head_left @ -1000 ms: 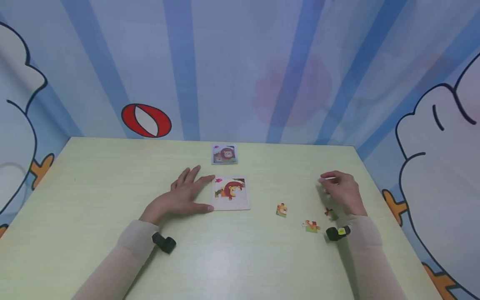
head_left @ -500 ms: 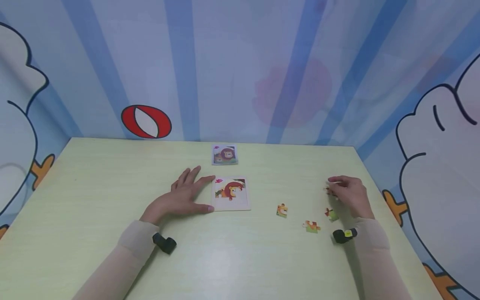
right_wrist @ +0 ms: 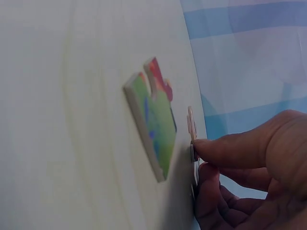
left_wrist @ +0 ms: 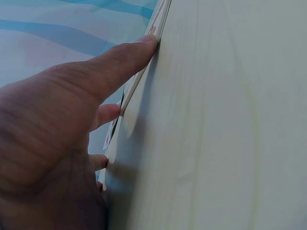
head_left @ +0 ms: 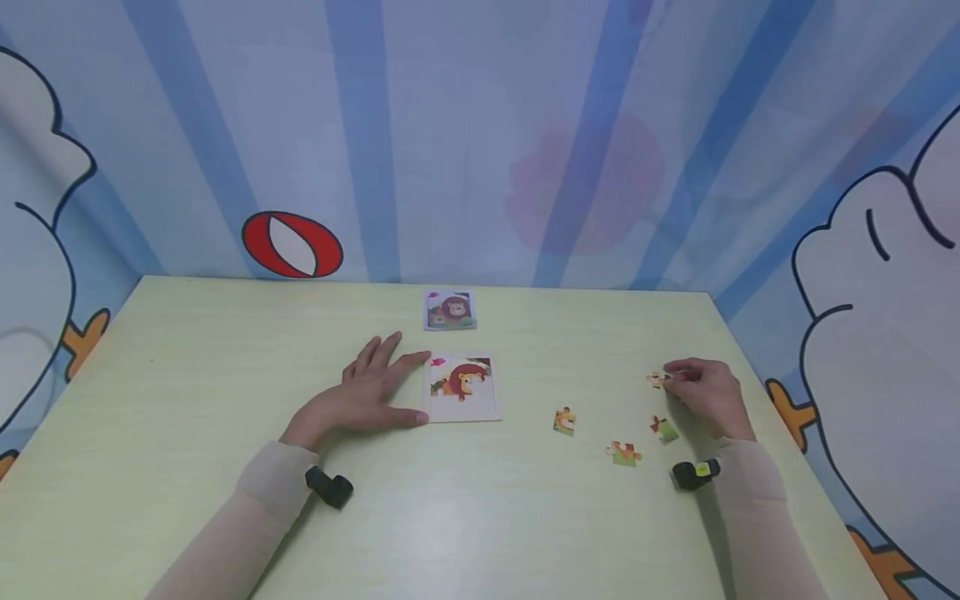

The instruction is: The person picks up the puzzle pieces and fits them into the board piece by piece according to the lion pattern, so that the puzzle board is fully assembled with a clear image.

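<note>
My left hand (head_left: 360, 396) rests on the table with spread fingers, index fingertip and thumb tip at the left corners of a square puzzle board (head_left: 476, 408). The board carries part of a lion picture; its lower strip is bare. In the left wrist view the thumb (left_wrist: 120, 57) lies straight along the board's edge. At the right, my right hand (head_left: 708, 398) pinches a small jigsaw piece (head_left: 656, 379) between thumb and fingertip, low over the table; the fingers hide part of it. A green and red jigsaw piece (right_wrist: 156, 124) lies nearer in the right wrist view.
Two more loose pieces, an orange one (head_left: 565, 421) and a green and orange one (head_left: 624, 453), lie between board and right hand. Behind the board lies a lion picture card (head_left: 450, 309). A blue striped cloth (head_left: 465, 167) hangs at the table's back edge.
My right hand has shifted right and a little toward me, uncovering the piece at its fingertips and the green and red one. The left hand and the board have stayed put.
</note>
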Available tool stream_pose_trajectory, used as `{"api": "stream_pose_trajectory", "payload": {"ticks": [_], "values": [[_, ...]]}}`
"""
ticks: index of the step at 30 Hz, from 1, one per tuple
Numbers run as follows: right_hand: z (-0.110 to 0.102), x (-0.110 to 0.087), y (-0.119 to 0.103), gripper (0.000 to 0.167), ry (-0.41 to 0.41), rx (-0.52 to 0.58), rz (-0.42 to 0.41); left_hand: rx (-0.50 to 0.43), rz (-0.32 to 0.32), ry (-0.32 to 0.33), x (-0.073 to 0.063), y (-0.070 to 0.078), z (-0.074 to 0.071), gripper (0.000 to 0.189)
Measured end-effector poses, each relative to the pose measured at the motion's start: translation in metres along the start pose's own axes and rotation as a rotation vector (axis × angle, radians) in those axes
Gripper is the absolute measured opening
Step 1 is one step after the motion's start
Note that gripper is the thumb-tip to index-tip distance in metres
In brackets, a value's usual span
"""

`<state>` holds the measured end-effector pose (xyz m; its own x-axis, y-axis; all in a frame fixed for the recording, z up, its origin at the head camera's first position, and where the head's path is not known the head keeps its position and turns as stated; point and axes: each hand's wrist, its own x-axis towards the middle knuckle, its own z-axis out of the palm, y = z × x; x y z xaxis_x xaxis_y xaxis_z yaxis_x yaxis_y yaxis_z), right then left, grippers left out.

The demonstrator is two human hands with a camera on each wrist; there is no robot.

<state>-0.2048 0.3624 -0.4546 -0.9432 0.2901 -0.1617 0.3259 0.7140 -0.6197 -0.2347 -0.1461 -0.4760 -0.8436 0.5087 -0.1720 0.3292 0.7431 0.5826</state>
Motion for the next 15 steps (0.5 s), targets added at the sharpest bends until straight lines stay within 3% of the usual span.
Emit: {"api": "stream_pose_trajectory", "payload": {"ticks": [4,15], "values": [[0.0020,0.0012,0.0000,0.035,0.023,-0.031,0.001,0.004,-0.003,0.001,0.0009,-0.0008,0.0009,0.096],[-0.0004,0.0008,-0.0019,0.032,-0.014,-0.053,-0.002,0.004,-0.006,0.004,-0.0001,0.0002,0.0005,0.096]]}}
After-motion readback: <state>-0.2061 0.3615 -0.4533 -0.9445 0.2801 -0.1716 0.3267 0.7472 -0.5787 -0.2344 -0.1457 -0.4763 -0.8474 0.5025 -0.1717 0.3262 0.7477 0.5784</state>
